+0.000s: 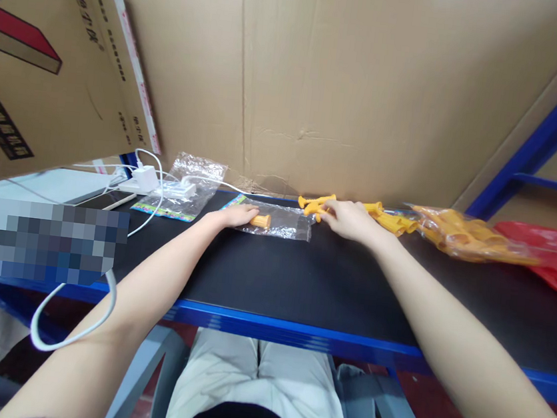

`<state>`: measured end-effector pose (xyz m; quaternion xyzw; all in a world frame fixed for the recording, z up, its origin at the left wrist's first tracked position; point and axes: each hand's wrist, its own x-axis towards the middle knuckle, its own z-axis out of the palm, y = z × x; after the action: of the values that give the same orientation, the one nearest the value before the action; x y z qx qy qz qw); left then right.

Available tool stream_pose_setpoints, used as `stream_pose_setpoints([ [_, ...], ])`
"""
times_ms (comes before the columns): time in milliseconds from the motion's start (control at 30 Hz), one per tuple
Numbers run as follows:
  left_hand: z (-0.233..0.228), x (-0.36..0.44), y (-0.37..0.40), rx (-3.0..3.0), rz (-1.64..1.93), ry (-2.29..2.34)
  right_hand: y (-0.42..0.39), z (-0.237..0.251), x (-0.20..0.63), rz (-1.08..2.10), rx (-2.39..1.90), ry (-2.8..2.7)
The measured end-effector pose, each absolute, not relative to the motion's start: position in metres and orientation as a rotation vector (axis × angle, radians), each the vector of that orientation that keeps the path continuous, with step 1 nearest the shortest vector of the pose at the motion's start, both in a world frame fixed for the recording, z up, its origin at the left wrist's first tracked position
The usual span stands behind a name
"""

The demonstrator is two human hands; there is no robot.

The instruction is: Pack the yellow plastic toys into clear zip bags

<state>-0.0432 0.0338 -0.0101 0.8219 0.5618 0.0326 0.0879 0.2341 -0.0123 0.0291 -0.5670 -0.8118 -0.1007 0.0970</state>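
Observation:
My left hand point(239, 216) lies on a clear plastic bag point(287, 223) with a coloured strip at its top. Its fingers are closed over an orange, ribbed, handle-like plastic piece point(260, 221), whose end sticks out to the right. Whether that piece is inside the bag or on top, I cannot tell. To the right, my right hand point(350, 218) has its fingers bent round another orange plastic piece point(314, 209) with a flared end. More such orange pieces point(392, 220) lie loose just beyond that hand, partly hidden by it.
A filled clear bag of orange pieces point(466, 236) and a red plastic bag point(554, 257) lie at the right. An empty clear bag point(180, 188), a white charger point(145, 179) with cables and a phone point(105, 201) are at the left. Cardboard point(322, 86) stands behind the black tabletop point(295, 281).

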Motion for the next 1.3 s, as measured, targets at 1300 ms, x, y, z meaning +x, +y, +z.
stream_pose_setpoints([
  [1300, -0.010, -0.034, 0.032, 2.469, 0.038, 1.507, -0.024, 0.028, 0.223, 0.212, -1.634, -2.716],
])
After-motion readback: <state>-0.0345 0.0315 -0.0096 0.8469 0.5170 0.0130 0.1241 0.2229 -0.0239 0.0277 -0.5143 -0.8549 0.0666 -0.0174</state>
